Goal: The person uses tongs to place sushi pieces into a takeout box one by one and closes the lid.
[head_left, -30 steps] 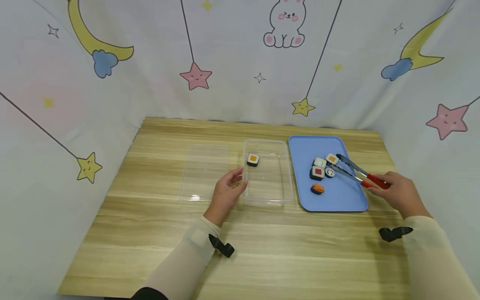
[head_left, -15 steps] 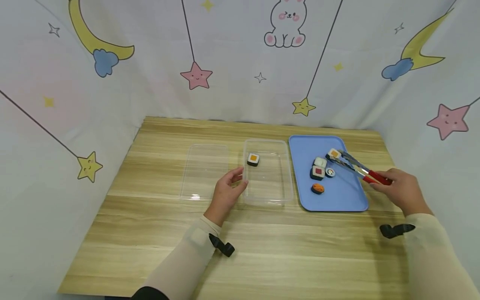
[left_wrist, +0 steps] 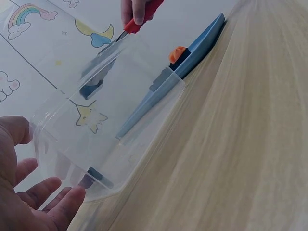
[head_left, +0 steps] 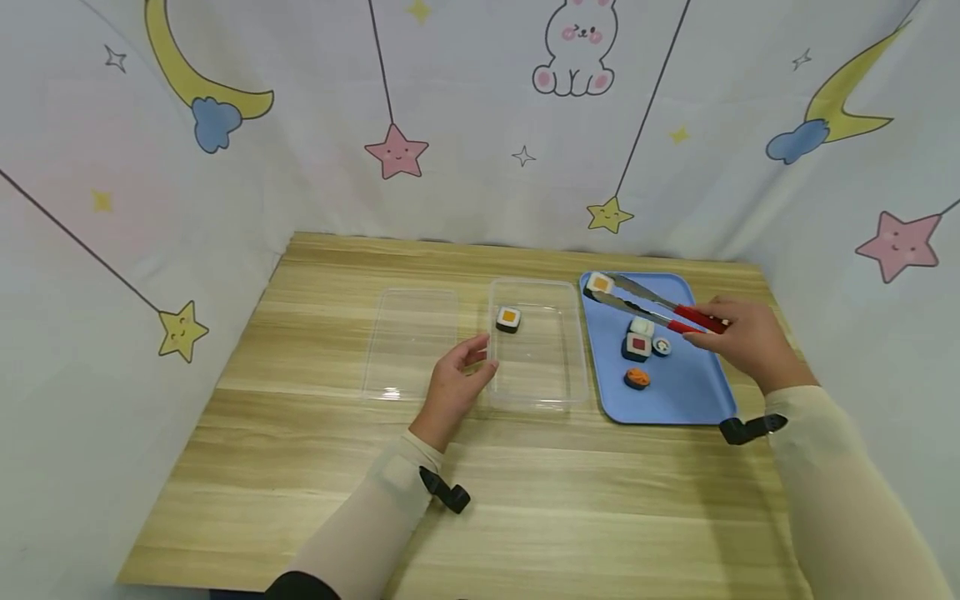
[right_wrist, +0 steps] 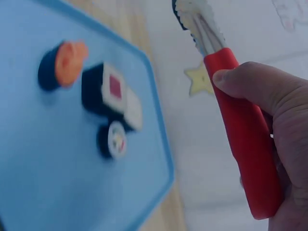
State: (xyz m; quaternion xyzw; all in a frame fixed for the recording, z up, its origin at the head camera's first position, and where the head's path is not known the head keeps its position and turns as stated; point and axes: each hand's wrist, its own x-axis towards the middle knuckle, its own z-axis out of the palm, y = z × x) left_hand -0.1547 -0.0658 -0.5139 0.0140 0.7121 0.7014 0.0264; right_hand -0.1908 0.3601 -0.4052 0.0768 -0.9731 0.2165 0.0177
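Observation:
My right hand (head_left: 746,337) grips red-handled metal tongs (head_left: 699,318), with the thumb along the handle (right_wrist: 240,134) in the right wrist view. Between the tong tips is a square sushi roll piece (head_left: 599,284) with an orange centre, held above the far left corner of the blue tray (head_left: 682,392). My left hand (head_left: 459,379) touches the left wall of a clear plastic container (head_left: 536,403), fingers loosely bent and apart in the left wrist view. Inside that container, at its far left, sits a similar orange-centred sushi piece (head_left: 508,318).
On the tray lie a red-centred square roll (head_left: 637,346), a white piece (head_left: 641,326), a small round roll (head_left: 661,346) and an orange-topped sushi (head_left: 637,378). A clear lid (head_left: 408,346) lies left of the container on the wooden table (head_left: 525,508). Patterned cloth (head_left: 480,200) stands behind.
The tongs have closed on the orange-centred sushi piece, lifted it away from the other pieces and carried it left toward the container. My left hand has stayed in place.

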